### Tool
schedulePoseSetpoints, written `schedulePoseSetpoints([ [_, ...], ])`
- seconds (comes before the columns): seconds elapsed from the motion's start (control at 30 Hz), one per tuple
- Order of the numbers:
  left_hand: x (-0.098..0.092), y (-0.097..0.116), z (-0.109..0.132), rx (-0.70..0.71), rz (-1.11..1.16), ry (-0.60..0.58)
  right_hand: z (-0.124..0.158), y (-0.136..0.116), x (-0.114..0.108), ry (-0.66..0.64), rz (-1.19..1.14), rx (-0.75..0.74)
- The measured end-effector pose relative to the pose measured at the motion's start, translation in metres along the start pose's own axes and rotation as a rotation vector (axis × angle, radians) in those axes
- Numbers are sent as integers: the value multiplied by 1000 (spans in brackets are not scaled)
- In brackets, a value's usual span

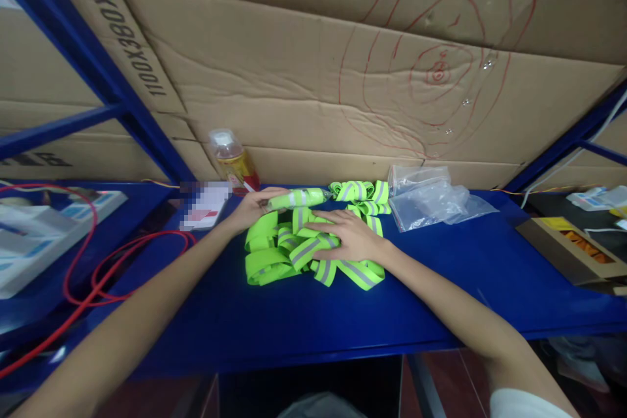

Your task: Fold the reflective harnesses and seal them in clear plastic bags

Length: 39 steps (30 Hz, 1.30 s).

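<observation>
A loose heap of neon yellow-green reflective straps (267, 264) with grey stripes lies on the blue table. My right hand (355, 235) rests on top of it, fingers spread and laid flat over the straps. Behind the heap is a long bundle of the same strap in a clear plastic bag (304, 198). At its left end, my left hand (252, 209) has its fingers closed on the bag; the fingertips are partly hidden. More coiled reflective straps (355, 191) sit behind my right hand, to the right of the bagged bundle.
Clear plastic bags (431, 199) lie at the back right, before a cardboard wall (274, 65). A bottle (235, 163) and a white box (208, 206) stand back left. Red cable (98, 287) loops at the left. An open cardboard box (563, 251) sits at right.
</observation>
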State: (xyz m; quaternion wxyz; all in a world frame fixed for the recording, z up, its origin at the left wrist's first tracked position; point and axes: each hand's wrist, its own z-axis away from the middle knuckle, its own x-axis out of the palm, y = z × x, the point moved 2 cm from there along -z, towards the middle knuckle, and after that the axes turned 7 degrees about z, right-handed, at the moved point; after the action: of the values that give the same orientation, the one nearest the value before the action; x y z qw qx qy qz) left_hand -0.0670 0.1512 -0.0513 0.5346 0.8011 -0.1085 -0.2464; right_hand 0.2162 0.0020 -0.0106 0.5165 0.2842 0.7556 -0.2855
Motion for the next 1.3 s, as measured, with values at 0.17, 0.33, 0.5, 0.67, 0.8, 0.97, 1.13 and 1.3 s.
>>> schedulePoseSetpoints([
  [0.17, 0, 2, 0, 35, -21, 85, -1, 1, 1, 6, -1, -8],
  [0.33, -2, 1, 0, 80, -182, 99, 1, -1, 0, 18, -5, -95],
  [0.5, 1, -4, 1, 107, -364, -77, 4, -4, 0, 4, -38, -115],
  [0.67, 9, 2, 10, 220, -624, 87, 3, 0, 4, -51, -91, -77],
  [0.8, 10, 6, 21, 356, -783, 219, 3, 3, 7, -94, -63, -48],
  [0.97, 6, 3, 26, 351, -885, 84, 4, 3, 11, -123, -46, -19],
  [1.13, 11, 20, 20, 298, -817, -78, 4, 6, 11, -131, -57, -20],
  [1.3, 18, 21, 15, 227, -807, 38, 4, 4, 7, -125, -33, -27],
])
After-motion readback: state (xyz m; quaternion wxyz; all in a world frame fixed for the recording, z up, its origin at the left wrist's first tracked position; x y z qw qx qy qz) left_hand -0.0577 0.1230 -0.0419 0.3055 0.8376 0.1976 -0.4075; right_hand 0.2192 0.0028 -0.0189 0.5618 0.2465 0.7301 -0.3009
